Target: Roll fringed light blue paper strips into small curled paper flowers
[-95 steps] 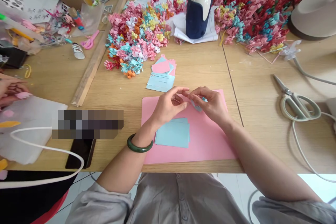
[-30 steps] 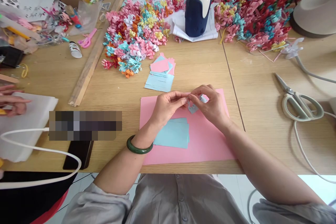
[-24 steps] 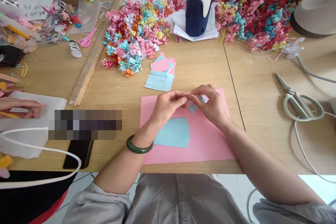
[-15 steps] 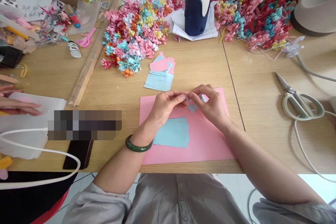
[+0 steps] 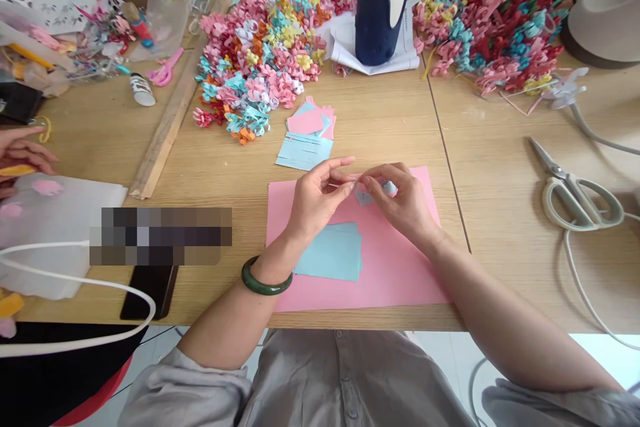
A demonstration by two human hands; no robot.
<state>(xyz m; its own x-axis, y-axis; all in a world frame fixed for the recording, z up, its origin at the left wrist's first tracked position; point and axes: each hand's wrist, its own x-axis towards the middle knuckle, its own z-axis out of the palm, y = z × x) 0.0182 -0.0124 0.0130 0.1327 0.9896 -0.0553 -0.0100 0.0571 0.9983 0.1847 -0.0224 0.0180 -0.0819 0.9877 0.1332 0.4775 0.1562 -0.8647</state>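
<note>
My right hand [image 5: 403, 200] pinches a small light-blue paper piece [image 5: 367, 197], part of it curled and partly covered by the fingers. Thumb and a finger of my left hand [image 5: 320, 197] close on the near tip of this same paper, while the left index finger is lifted. Both hands are just above a pink sheet [image 5: 400, 273]. On that sheet, below the left hand, lies a small stack of light-blue paper cards [image 5: 330, 253]. Beyond the hands are blue paper pieces cut into strips [image 5: 305, 151] and pink cards [image 5: 305, 121].
Heaps of curled paper flowers [image 5: 270, 60] lie behind, near a dark blue bottle [image 5: 380, 20]. Scissors [image 5: 575, 190] rest at right. At left are a wooden bar [image 5: 165, 130], a phone [image 5: 150, 290], a white cable [image 5: 120, 285] and another person's hand [image 5: 25, 150].
My left index finger has lifted and straightened away from the paper; my right hand keeps its pinch almost in place. The other person's hand has moved up and left, off the white sheets.
</note>
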